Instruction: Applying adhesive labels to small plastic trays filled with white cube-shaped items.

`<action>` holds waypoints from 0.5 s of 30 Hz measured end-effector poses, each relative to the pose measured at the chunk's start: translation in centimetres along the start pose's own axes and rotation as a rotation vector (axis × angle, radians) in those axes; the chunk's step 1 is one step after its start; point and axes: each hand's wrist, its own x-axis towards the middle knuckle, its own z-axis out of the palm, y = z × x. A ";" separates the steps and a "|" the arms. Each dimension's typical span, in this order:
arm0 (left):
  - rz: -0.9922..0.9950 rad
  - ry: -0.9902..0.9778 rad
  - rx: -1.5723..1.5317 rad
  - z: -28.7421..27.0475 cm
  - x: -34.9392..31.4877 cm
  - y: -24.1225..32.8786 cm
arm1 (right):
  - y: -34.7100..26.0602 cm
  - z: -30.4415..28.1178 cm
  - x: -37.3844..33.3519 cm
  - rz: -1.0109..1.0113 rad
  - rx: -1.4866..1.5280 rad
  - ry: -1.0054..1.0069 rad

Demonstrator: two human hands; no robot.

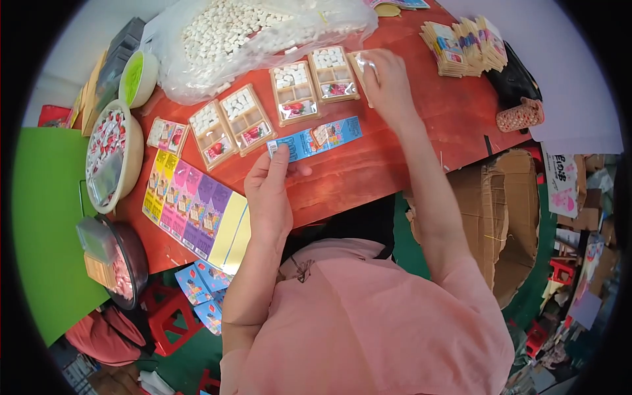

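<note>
My left hand [270,191] pinches the left end of a blue printed sticker strip [326,139] above the red table. My right hand [390,85] is closed on the edge of a compartment tray [359,64] at the right end of a row; the fingers hide most of that tray. Beside it stand similar light-brown trays [333,74], [293,93], [247,118] and a tray [212,134], with white pieces on top and red-printed packets below. Left of my left hand lies a sheet of yellow, pink and purple stickers [191,204], partly peeled to bare backing.
A plastic bag of white pieces [230,33] lies at the back. Bowls stand along the left: a green-filled bowl [138,79], a cream basin of packets [135,158] and a dark basin [135,243]. Stacked packs [461,49] sit back right; a cardboard box [507,224] stands below.
</note>
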 end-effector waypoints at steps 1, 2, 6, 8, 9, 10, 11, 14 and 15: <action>-0.006 -0.016 -0.020 0.5 0.1 0.1 | 2.0 1.1 0.5 0.008 -0.003 0.007; -0.024 -0.027 -0.041 1.0 0.6 0.2 | 3.9 2.5 0.7 0.019 -0.115 -0.063; -0.029 -0.027 -0.070 2.0 0.7 0.8 | 4.7 3.5 -0.5 0.092 -0.281 -0.215; -0.027 -0.012 -0.120 1.7 0.6 0.8 | 2.7 2.5 -2.2 0.135 -0.306 -0.234; -0.034 -0.001 -0.117 1.7 0.5 0.7 | 1.4 1.7 -3.2 0.174 -0.335 -0.246; -0.062 -0.011 -0.144 1.8 0.5 0.5 | 0.5 0.9 -4.4 0.183 -0.328 -0.242; -0.090 -0.021 -0.171 1.9 0.6 0.4 | -0.5 0.3 -5.4 0.190 -0.323 -0.252; -0.169 -0.051 -0.197 2.5 1.0 -0.8 | -3.1 -1.0 -7.7 0.249 -0.268 -0.261; -0.200 -0.075 -0.215 2.5 1.2 -1.2 | -3.6 -1.4 -8.0 0.258 -0.265 -0.268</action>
